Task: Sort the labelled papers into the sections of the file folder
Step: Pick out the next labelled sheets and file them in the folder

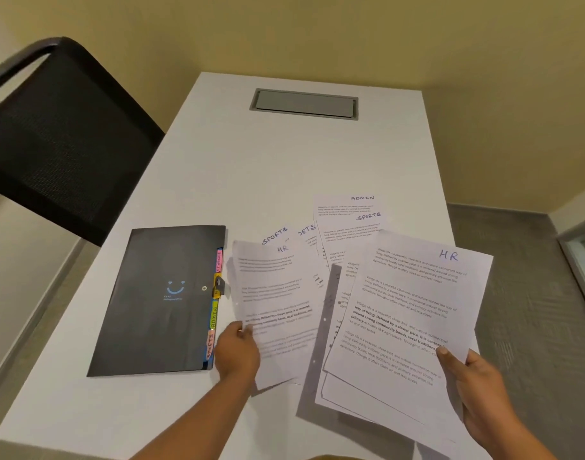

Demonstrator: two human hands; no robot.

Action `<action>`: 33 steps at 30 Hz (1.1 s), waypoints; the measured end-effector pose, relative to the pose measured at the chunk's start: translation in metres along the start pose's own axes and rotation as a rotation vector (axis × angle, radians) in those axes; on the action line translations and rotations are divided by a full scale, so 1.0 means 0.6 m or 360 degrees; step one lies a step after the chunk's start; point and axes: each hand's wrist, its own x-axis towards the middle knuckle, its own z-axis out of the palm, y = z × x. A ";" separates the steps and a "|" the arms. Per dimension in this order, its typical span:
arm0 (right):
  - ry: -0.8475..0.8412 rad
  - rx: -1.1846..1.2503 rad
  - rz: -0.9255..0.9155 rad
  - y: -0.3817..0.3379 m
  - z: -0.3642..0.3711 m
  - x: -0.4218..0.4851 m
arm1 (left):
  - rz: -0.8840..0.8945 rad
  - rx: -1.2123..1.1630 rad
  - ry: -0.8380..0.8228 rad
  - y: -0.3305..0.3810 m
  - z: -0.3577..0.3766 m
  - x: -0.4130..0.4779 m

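A black file folder (158, 303) lies shut on the white table (284, 161), with coloured section tabs (214, 307) along its right edge. My left hand (236, 351) grips the lower left edge of a blurred sheet marked HR (278, 293), just right of the folder. My right hand (474, 386) holds a stack of sheets by the lower right corner; its top sheet (407, 310) is also marked HR. A grey punched divider (321, 343) shows under that stack. More sheets marked SPORTS (367, 224) and ADMIN (361, 200) lie fanned on the table behind.
A black mesh chair (55, 141) stands at the table's left side. A grey cable hatch (304, 103) is set into the far end of the table. Grey floor lies past the table's right edge, close to my right hand.
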 end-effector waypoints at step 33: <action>-0.0666 -0.0279 -0.0023 -0.075 0.112 -0.103 | 0.0076 -0.0365 -0.0886 0.153 -0.129 -0.098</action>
